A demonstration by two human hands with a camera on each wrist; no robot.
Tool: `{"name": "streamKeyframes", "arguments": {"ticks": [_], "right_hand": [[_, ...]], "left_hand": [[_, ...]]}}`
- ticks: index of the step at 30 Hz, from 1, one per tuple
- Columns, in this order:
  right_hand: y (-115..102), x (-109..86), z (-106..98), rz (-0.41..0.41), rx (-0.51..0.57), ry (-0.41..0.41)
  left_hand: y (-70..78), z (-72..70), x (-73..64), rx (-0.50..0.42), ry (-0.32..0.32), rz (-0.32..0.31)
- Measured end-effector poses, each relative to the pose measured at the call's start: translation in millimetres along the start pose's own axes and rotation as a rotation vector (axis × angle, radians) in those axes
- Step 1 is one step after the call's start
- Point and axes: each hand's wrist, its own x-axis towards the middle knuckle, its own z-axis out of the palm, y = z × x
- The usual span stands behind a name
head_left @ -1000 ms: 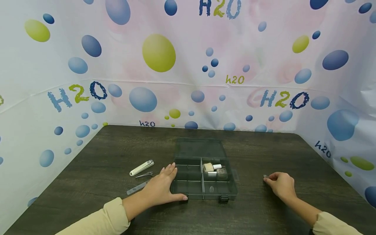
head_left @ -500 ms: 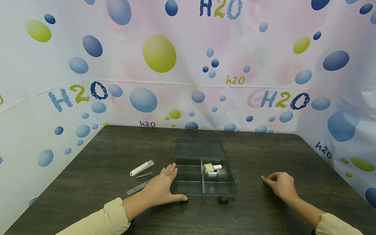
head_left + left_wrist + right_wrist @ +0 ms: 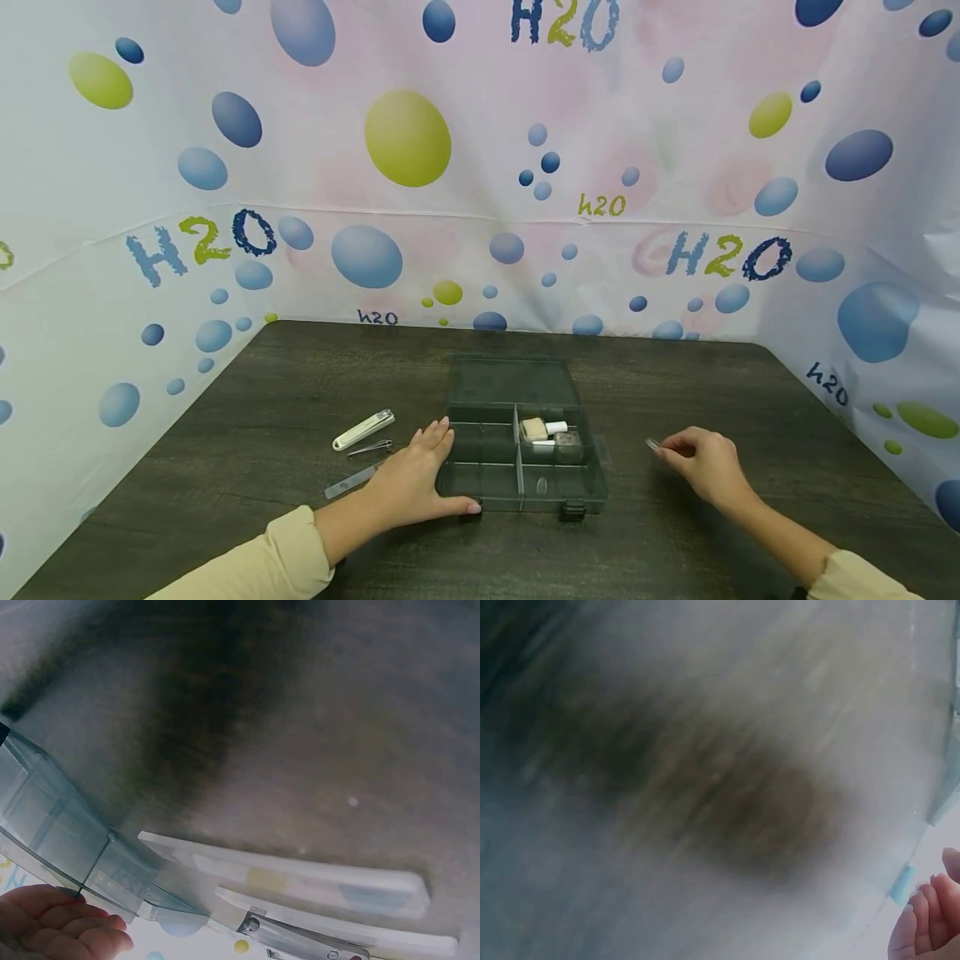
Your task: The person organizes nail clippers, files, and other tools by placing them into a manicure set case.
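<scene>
A smoky see-through compartment box (image 3: 480,482) lies with its lid back on the table. My left hand (image 3: 408,475) rests along its left side, fingers straight on the rim and thumb at the front edge. Out to the right of the box, my right hand (image 3: 708,467) pinches a small clear piece (image 3: 653,444), shaped like a false nail tip, between thumb and fingertips. A similar clear piece (image 3: 542,485) lies in the front right compartment. Behind it, the back right compartment holds a cream nail polish bottle (image 3: 533,429) and a greyish glittery one (image 3: 567,447).
Left of the box lie a nail clipper (image 3: 363,430), thin metal tweezers (image 3: 370,447) and a flat grey nail file (image 3: 351,482), partly behind the left hand. A patterned sheet (image 3: 480,167) hangs behind the dark table (image 3: 337,358).
My right hand has moved left and slightly up toward the box, carrying the small clear piece. The left hand and the box have stayed in place.
</scene>
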Motion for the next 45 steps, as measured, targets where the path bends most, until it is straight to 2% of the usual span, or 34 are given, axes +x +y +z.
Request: {"name": "streamKeyframes", "arguments": {"ticks": [9, 13, 20, 28, 33, 40, 45], "right_hand": [[-10, 7.3, -2, -0.098, 0.021, 0.077], [-20, 9.1, -2, -0.124, 0.046, 0.078], [-36, 9.6, 0, -0.158, 0.079, 0.034], [-54, 5.4, 6, -0.248, 0.145, 0.015], [-62, 3.7, 10, -0.276, 0.209, -0.043], [-73, 2.9, 18, -0.308, 0.280, -0.177], [-78, 6.1, 26, -0.400, 0.270, -0.243]], "left_hand": [[0.8, -0.3, 0.0, 0.008, 0.003, -0.002], [1.1, -0.3, -0.1, 0.006, 0.001, -0.003], [0.5, 1.2, 0.3, 0.003, 0.011, -0.005], [0.0, 1.7, 0.1, 0.011, 0.016, 0.001], [0.2, 1.1, 0.2, 0.019, 0.023, 0.004], [0.7, 0.9, -0.3, 0.010, 0.018, 0.000], [0.5, 0.8, -0.2, 0.003, 0.014, -0.001]]}}
